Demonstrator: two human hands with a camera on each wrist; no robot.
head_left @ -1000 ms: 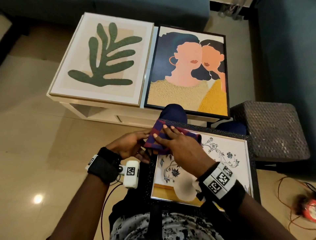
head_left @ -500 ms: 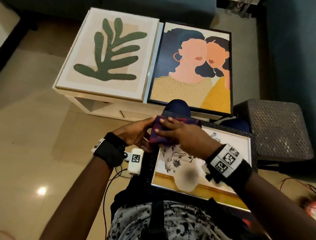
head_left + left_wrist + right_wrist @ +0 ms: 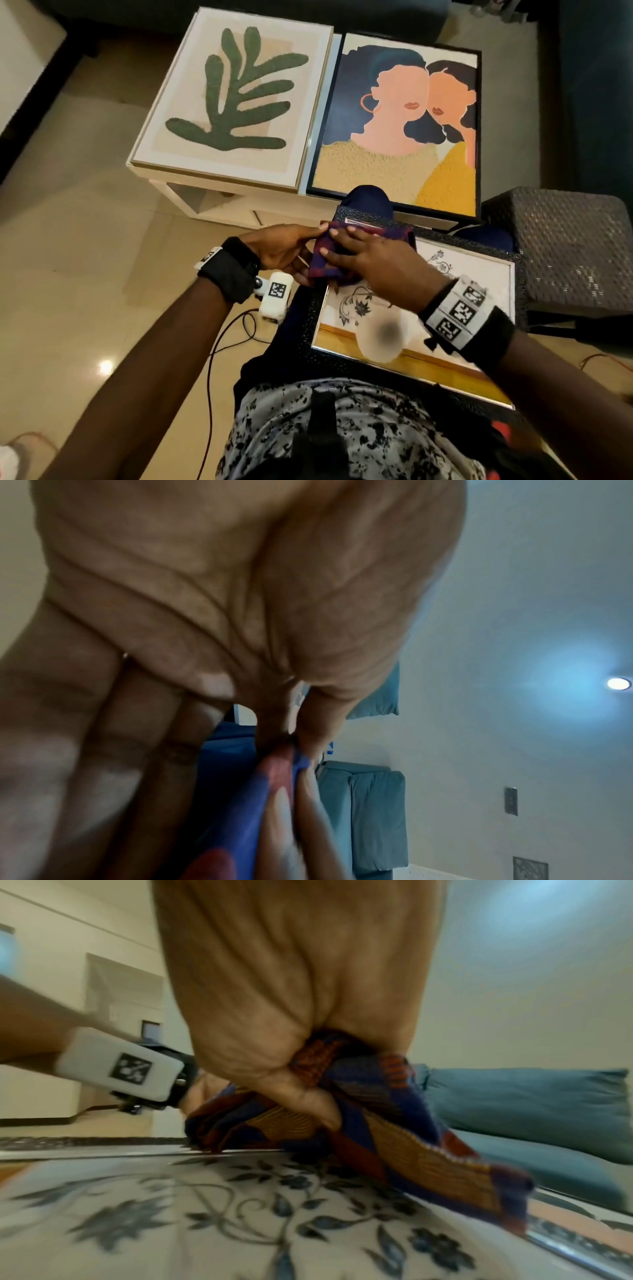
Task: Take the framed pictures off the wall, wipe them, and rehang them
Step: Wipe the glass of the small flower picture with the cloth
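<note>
Your right hand [image 3: 373, 263] sits on the checked cloth [image 3: 325, 255], thumb and fingers [image 3: 308, 1102] clamped round a bunched fold, at the far left corner of the floral picture [image 3: 442, 274]. That dark-framed picture lies flat across your lap. Your left hand [image 3: 281, 250] pinches the cloth's left edge between thumb and forefinger; the other fingers [image 3: 113, 750] lie straight alongside. Ahead, on the white table [image 3: 191, 200]: the leaf picture [image 3: 236, 99] on the left, the two-faces picture [image 3: 400, 126] just beside it on the right, both lying flat. A woven stool [image 3: 568, 246] stands to your right.
</note>
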